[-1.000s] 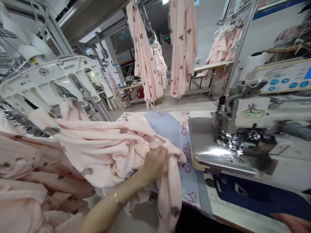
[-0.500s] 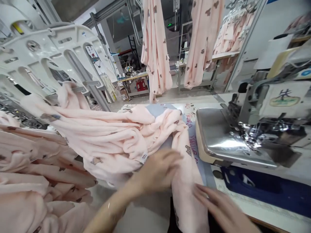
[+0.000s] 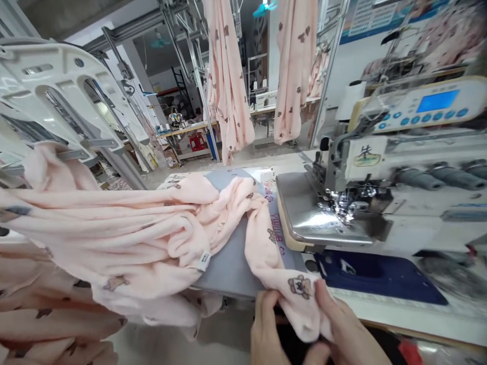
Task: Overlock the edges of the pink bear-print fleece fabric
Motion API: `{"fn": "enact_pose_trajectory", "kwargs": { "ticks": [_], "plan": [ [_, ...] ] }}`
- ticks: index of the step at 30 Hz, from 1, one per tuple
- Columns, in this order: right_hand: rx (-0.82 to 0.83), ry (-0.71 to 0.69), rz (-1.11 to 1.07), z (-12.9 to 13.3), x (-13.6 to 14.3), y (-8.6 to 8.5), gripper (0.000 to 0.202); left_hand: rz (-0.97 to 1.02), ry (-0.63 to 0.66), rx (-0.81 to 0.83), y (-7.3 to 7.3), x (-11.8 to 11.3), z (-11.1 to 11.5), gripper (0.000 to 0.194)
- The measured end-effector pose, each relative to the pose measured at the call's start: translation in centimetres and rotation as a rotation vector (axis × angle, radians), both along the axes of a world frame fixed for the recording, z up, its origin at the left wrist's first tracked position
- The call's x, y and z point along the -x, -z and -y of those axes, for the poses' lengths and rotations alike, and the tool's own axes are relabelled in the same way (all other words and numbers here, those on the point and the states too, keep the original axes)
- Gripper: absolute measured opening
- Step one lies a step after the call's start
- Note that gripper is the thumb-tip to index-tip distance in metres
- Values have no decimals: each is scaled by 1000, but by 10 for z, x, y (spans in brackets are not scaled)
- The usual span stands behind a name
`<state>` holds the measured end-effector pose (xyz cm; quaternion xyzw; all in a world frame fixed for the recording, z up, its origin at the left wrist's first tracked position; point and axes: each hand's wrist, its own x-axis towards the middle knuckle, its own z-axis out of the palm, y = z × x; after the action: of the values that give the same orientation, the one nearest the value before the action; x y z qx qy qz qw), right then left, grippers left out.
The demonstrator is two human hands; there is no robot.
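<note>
Both hands, left hand [image 3: 268, 332] and right hand [image 3: 342, 329], pinch the pink garment [image 3: 266, 243] at the bench [image 3: 228, 268] near edge, six o'clock; sewing machine [image 3: 342, 203] at two o'clock; grey bench surface bare between.

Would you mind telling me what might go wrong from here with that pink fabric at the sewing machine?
Both hands, left hand and right hand, grip only the end of the pink fabric. Its bulk hangs off the table's left edge, so its weight may drag it away. Its bunched folds could also feed unevenly into the sewing machine.
</note>
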<state>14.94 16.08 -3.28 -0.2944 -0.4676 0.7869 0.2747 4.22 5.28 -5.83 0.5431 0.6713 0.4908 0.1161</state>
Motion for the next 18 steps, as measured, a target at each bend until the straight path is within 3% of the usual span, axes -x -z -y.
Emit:
{"fn": "enact_pose_trajectory", "kwargs": {
  "ticks": [3,5,7,9,12,15,18],
  "plan": [
    [-49,27,16,3,-10,-1,57,284,-128,-97,2,-13,-27,22],
    [-127,109,73,2,-16,-3,61,473,-187,-133,1,-11,-32,11],
    [-306,190,123,1,-19,-3,63,562,-280,-211,-3,-4,-28,13],
    [-523,254,158,2,-19,0,63,479,-391,-332,-10,1,-21,14],
    [-799,290,198,6,-15,5,58,175,-479,-477,-20,0,-16,16],
    [-1071,323,236,10,-13,9,51,-8,-431,-539,-23,-9,-21,23],
    [-1414,367,222,9,-15,5,42,-8,-385,-575,-20,-14,-26,30]
  ]
}}
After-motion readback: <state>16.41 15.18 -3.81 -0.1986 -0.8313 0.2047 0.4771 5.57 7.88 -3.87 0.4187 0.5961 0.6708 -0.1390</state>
